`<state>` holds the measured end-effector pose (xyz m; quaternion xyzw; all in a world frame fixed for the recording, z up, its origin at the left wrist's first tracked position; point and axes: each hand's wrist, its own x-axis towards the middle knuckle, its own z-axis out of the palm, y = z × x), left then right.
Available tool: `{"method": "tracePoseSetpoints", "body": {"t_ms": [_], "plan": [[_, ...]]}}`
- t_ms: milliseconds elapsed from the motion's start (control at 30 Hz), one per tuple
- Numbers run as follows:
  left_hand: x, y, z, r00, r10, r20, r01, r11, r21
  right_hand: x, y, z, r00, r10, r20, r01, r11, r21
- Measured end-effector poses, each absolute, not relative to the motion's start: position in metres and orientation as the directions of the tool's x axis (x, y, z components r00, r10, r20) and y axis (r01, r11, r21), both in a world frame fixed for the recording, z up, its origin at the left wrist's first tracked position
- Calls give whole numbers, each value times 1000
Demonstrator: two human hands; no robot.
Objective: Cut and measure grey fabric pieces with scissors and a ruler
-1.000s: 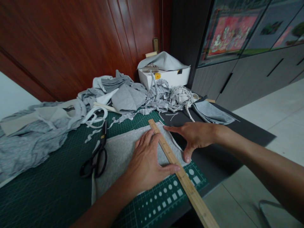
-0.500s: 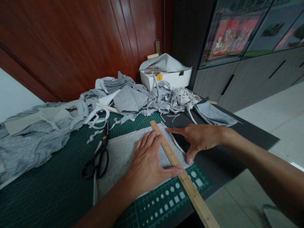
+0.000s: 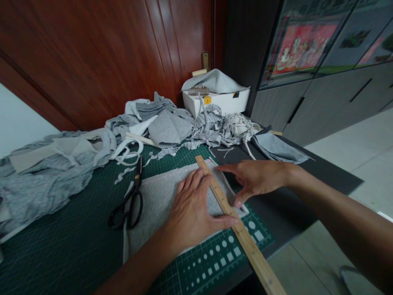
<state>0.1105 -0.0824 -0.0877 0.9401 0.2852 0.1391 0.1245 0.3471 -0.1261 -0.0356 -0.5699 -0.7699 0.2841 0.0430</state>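
Gray fabric (image 3: 156, 196) lies flat on the green cutting mat (image 3: 211, 266), wooden ruler (image 3: 219, 197) laid across its right part at a slant. Fabric's right edge sits just past the ruler, so only a narrow margin shows there. Near-right corner lands on the mat, close to the mat's right edge. Beyond that, dark tabletop (image 3: 325, 176) runs under the right forearm to its own edge, with floor tiles (image 3: 362, 172) past it. Ruler's near end runs over the near table edge and out of frame.

Looks: fabric is speckled gray, far edge fairly straight, pale line along the right edge, thin pale band on the left. Ruler is light tan with small marks, too fine to read.

Grip: left hand (image 3: 193, 207) is flat, fingertips and thumb tip on the ruler well apart, palm over the fabric. Right hand (image 3: 254, 178) has index and thumb spread along the fabric's right margin, other fingers curled under; nothing clamped. Can't tell how hard either presses.

Around: black scissors (image 3: 134, 191) lie over the fabric's left edge. Heaped gray cloth (image 3: 46, 184) at left, tangled strips (image 3: 211, 125) at the back, folded cloth (image 3: 276, 147) beyond the right hand, white box (image 3: 221, 102) by the door (image 3: 107, 53).
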Motion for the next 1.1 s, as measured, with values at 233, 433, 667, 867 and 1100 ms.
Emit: {"method": "tracePoseSetpoints", "body": {"t_ms": [233, 433, 667, 867, 1100], "plan": [[110, -82, -89, 795, 578, 182, 514, -802, 304, 344, -114, -30, -167, 983, -69, 839, 105, -534], [110, -82, -90, 800, 568, 193, 505, -811, 295, 339, -86, -24, -63, 996, -67, 676, -7, -737], [111, -83, -87, 799, 571, 188, 505, -807, 305, 325, -55, -50, -6, 1000, -5, 376, -2, -927], [111, -83, -87, 806, 566, 174, 503, -810, 302, 314, -55, -69, 83, 997, 7, 127, -3, -992], [112, -82, -88, 804, 557, 209, 481, -816, 321, 325, -59, -80, 26, 991, -133, 122, -135, -983]]}}
